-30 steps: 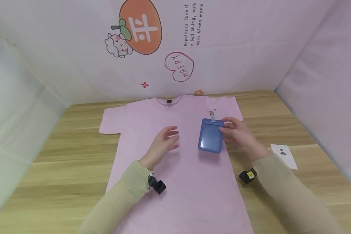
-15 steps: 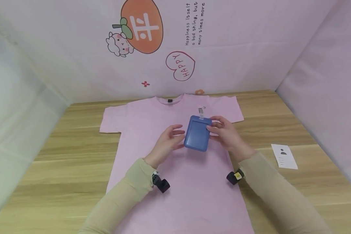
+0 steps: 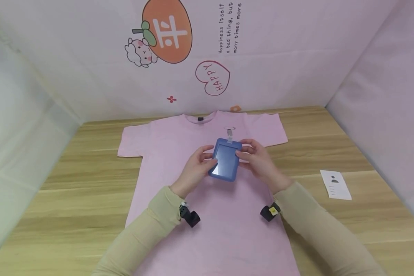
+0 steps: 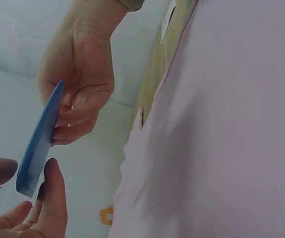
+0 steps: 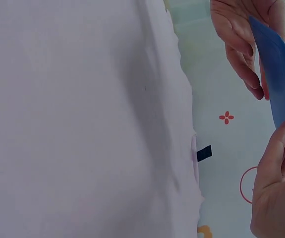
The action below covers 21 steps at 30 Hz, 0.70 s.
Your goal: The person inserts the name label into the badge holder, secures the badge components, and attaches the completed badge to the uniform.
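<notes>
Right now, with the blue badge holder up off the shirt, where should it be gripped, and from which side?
Grip the blue badge holder by its two long edges, one hand from each side, as the left hand and right hand do now. It is a thin flat plate, so the narrow edges probably give the surest hold. That leaves the clear clip at the top free above the pink T-shirt.

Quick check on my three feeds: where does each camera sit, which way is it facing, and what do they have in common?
Head: worn on the head, facing forward and down at the pink T-shirt on the wooden table; both sleeves and hands show, left hand, right hand.
Left wrist: low by the left hand, facing across the shirt at the right hand holding the blue badge holder edge-on.
Right wrist: the mirror view, facing the left hand.
Shared: all three show the badge holder held between both hands above the shirt.
</notes>
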{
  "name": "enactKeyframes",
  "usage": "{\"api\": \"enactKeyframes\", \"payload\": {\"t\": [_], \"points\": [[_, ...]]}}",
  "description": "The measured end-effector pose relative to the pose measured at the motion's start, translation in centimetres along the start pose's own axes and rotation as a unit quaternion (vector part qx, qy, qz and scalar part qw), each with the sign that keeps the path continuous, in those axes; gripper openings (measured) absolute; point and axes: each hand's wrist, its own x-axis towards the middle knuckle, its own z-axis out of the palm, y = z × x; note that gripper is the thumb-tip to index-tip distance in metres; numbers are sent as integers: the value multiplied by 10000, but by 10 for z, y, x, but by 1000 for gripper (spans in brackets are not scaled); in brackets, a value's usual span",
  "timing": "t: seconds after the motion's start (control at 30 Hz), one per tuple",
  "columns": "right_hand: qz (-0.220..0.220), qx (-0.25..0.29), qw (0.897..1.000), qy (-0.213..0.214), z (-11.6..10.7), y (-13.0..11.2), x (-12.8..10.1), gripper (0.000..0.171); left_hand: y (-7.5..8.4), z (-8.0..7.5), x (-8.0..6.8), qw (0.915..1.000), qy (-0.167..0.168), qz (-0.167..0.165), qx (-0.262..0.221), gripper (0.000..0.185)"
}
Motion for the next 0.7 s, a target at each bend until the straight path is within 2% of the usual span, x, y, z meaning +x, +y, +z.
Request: {"api": "enactKeyframes", "payload": {"t": [0.23, 0.43, 0.7], "points": [[-16, 30, 10000, -20, 7, 4, -1, 38, -3, -1, 2, 9995, -8, 13, 301, 56], [-82, -226, 9995, -224, 7, 3, -3, 41, -4, -3, 3, 9986, 0, 25, 534, 56], [-95, -438, 9989, -142, -12, -2, 1, 35, -1, -10, -3, 9973, 53, 6, 735, 55]]}}
